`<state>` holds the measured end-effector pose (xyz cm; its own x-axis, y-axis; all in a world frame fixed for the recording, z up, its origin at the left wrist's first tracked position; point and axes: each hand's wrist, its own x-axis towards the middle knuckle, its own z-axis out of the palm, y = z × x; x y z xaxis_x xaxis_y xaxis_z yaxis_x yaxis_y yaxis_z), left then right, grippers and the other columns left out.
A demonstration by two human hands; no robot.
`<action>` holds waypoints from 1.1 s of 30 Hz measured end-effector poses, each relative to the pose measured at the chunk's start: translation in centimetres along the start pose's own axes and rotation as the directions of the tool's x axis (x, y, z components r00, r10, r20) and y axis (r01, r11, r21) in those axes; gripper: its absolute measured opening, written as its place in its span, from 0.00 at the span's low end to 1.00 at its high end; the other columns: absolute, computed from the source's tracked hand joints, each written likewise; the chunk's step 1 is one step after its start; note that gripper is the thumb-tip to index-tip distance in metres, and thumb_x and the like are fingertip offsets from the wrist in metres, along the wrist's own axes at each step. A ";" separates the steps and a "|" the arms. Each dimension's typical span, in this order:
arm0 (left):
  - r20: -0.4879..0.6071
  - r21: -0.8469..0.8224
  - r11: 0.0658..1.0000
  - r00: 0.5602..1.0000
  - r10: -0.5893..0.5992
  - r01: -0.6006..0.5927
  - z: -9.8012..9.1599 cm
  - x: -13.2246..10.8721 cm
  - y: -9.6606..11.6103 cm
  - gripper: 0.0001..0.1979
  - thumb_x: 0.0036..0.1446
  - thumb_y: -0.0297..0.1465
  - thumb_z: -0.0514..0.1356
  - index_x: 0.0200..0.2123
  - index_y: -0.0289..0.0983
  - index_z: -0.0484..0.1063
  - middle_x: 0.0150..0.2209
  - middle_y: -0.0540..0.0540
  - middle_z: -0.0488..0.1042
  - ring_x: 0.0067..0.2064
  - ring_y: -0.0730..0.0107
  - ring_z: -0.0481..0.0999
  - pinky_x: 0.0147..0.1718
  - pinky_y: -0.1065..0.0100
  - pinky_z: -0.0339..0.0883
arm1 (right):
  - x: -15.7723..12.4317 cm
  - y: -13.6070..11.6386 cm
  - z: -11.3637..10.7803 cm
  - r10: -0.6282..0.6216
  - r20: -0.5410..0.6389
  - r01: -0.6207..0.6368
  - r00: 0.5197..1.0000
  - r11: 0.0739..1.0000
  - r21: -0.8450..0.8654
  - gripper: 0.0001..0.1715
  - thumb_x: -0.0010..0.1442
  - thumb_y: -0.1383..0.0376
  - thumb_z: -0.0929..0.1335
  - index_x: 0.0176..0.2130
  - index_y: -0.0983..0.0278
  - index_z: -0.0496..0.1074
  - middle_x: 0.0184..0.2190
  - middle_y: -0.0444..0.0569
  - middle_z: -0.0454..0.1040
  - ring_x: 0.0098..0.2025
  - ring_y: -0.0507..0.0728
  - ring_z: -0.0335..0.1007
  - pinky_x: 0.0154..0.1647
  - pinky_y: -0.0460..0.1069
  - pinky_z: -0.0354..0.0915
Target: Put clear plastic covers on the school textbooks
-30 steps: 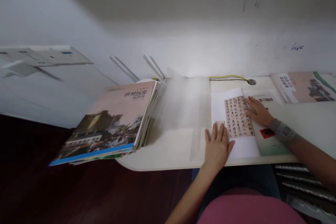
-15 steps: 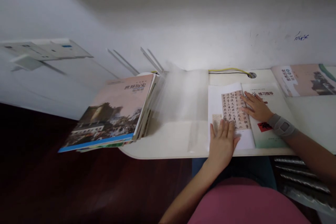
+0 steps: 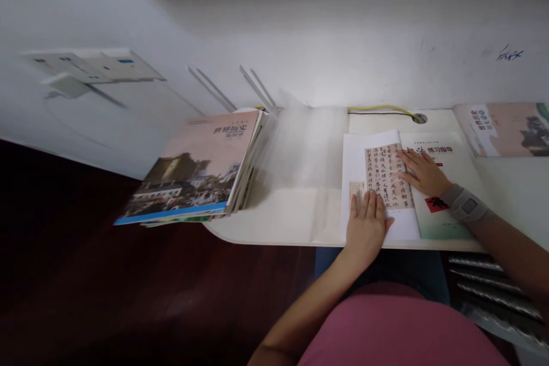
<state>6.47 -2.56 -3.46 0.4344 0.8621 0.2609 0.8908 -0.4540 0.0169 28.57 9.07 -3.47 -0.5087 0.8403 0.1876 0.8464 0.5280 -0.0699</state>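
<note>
A workbook lies spread on the white table, its white cover half bearing a panel of brush calligraphy (image 3: 381,174) and its pale green half (image 3: 450,183) showing printed characters and a red block. My left hand (image 3: 366,226) rests flat on the lower part of the white half, fingers stretched out over the calligraphy. Higher up, my right hand (image 3: 424,174) presses flat across the fold between the halves, with a grey band (image 3: 467,206) round its wrist. A clear plastic sheet (image 3: 309,148) lies to the left of the workbook.
A stack of books topped by a pink history book (image 3: 193,166) overhangs the table's left end. Another pink book (image 3: 506,128) lies at the back right. A yellow cable (image 3: 381,107) runs along the wall to a hole. Sockets with a plug (image 3: 68,86) are on the left wall.
The camera view has shifted, so the stack and wall sockets appear slightly further right and higher. Both hands stay flat on the workbook, with little movement across it.
</note>
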 end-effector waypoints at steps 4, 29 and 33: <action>0.004 0.011 1.000 1.000 -0.001 0.001 0.1 -0.1 -0.2 0.25 0.65 0.39 0.45 0.56 0.26 0.65 0.58 0.32 0.64 0.60 0.54 0.63 0.60 0.48 0.52 | 0.0 -0.1 0.0 -0.006 -0.017 0.006 1.000 1.000 -0.004 0.38 0.65 0.48 0.50 0.65 0.68 0.47 0.63 0.59 0.57 0.65 0.65 0.49 0.60 0.65 0.49; 0.049 -0.131 0.987 0.994 0.100 -0.093 0.6 0.9 3.1 0.44 0.57 0.54 0.47 0.60 0.19 0.55 0.60 0.21 0.55 0.64 0.44 0.53 0.59 0.48 0.52 | -0.1 -0.1 -0.4 -0.034 0.042 0.036 0.999 0.998 -0.043 0.37 0.65 0.50 0.53 0.65 0.66 0.49 0.64 0.58 0.55 0.65 0.65 0.48 0.61 0.65 0.48; 0.029 -0.099 0.990 0.994 0.104 -0.100 0.7 0.4 3.0 0.44 0.55 0.55 0.48 0.58 0.20 0.58 0.60 0.22 0.57 0.63 0.42 0.54 0.59 0.49 0.51 | -0.1 -0.2 -0.6 -0.032 0.047 0.034 0.998 0.999 -0.029 0.37 0.64 0.48 0.53 0.65 0.64 0.50 0.64 0.58 0.55 0.65 0.65 0.48 0.61 0.65 0.47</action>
<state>9.46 -3.39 -3.97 0.5282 0.8165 0.2331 0.8252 -0.5583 0.0859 28.56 8.87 -2.92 -0.5425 0.8277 0.1440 0.8331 0.5521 -0.0349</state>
